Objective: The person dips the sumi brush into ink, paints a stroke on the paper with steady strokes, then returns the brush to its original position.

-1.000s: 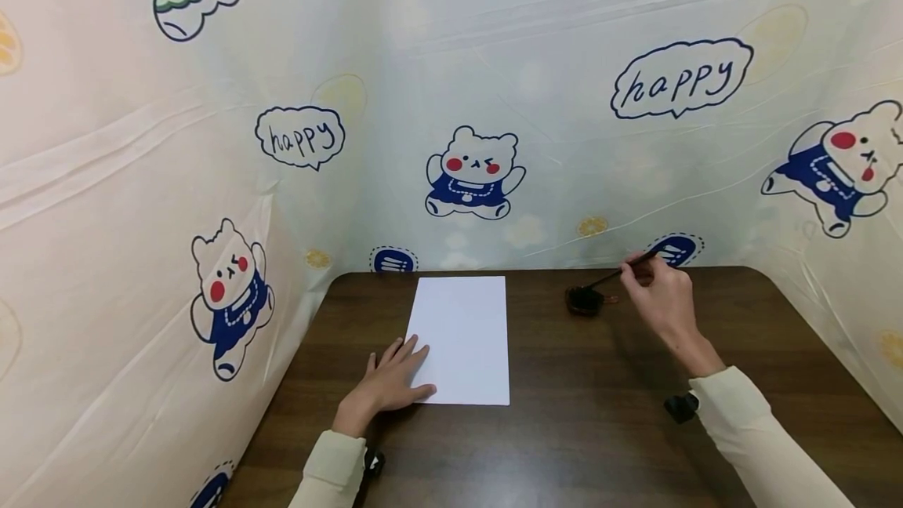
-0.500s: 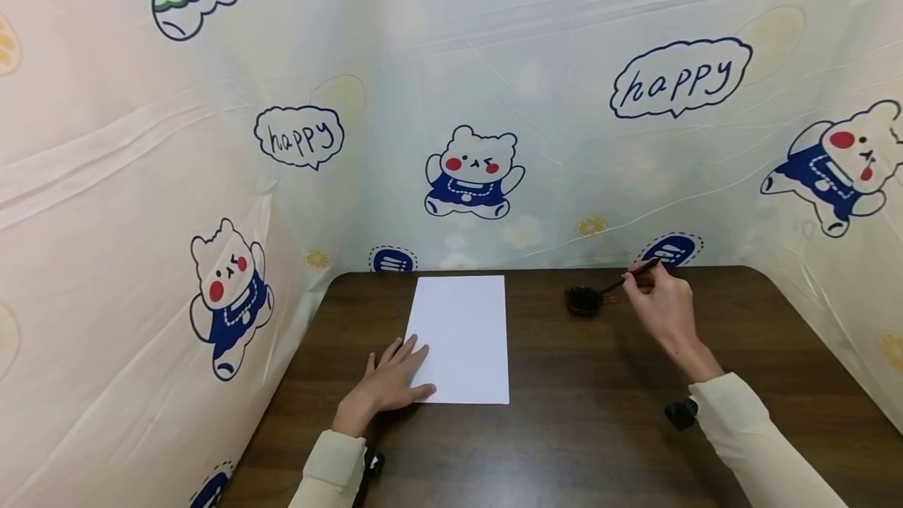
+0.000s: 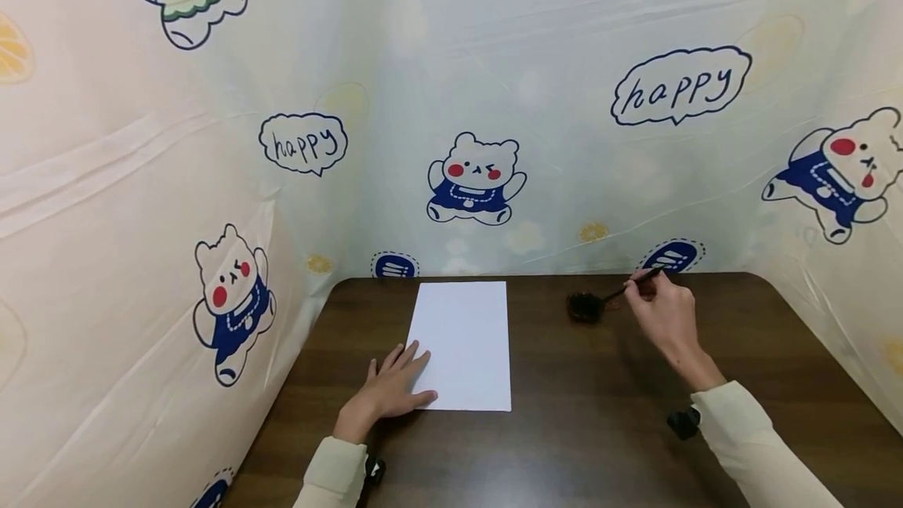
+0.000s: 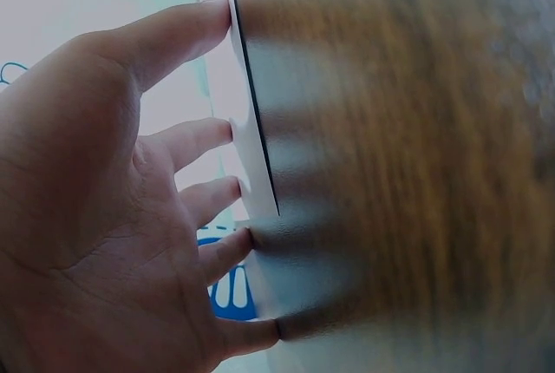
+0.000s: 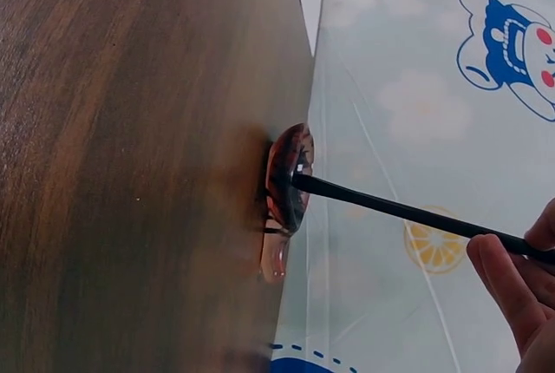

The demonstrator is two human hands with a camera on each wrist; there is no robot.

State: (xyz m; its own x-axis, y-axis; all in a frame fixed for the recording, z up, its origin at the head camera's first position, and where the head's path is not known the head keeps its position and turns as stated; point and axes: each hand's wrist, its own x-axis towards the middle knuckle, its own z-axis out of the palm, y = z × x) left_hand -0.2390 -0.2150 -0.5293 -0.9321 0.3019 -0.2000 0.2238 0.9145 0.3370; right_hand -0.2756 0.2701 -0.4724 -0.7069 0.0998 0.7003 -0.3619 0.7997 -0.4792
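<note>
A sheet of white paper point(image 3: 469, 335) lies on the dark wooden table. My left hand point(image 3: 390, 392) rests with spread fingers over its lower left edge; in the left wrist view the thumb and some fingertips touch the sheet, others the tabletop. Farther right, a small dark reddish-brown dish point(image 5: 290, 178) with a short handle sits near the table's back edge. My right hand point(image 3: 666, 321) pinches a slim black brush point(image 5: 408, 210) by its shaft, right of the dish. The brush slants down to the left, its tip in the dish and hidden from view.
The brown table point(image 3: 557, 445) has rounded back corners. A pale curtain point(image 3: 564, 100) printed with bears and "happy" bubbles hangs close behind it and along both sides. A small black device point(image 3: 683, 423) sits at the right wrist.
The brush has tilted lower and shifted slightly right within the dish. My left hand stays on the paper. The whole head view has moved slightly down in frame.
</note>
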